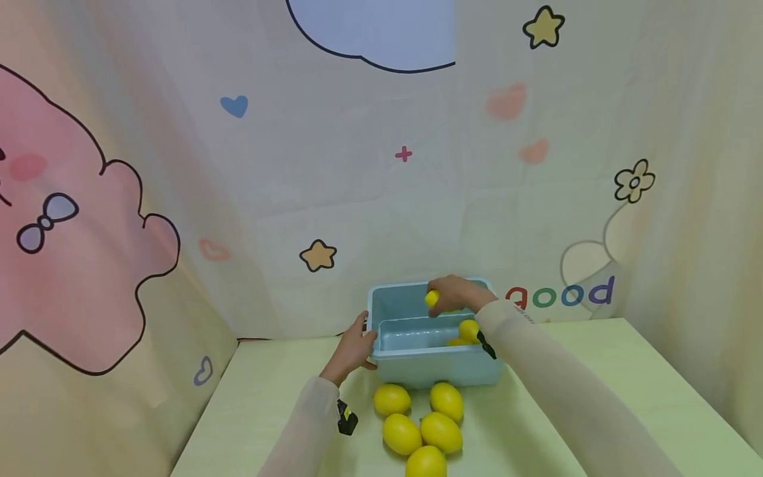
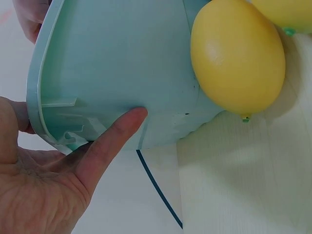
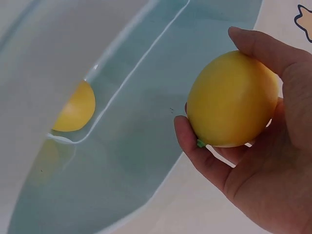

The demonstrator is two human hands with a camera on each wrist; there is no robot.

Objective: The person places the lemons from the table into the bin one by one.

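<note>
Right hand (image 1: 454,293): curled round lemon (image 3: 233,100), over bin (image 1: 438,370) | left hand (image 1: 353,348): clamped on bin's 9 o'clock end, likely steadying it | five lemons (image 1: 441,432): bench (image 1: 268,391), bin's 6 o'clock, seemingly for easy reach

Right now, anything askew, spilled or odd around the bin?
Nothing looks spilled or askew: the bin stands upright, left hand on its end, right hand holding a lemon at its opening. Only oddity: tiny dark specks on the bin's wall, too small to identify.
</note>
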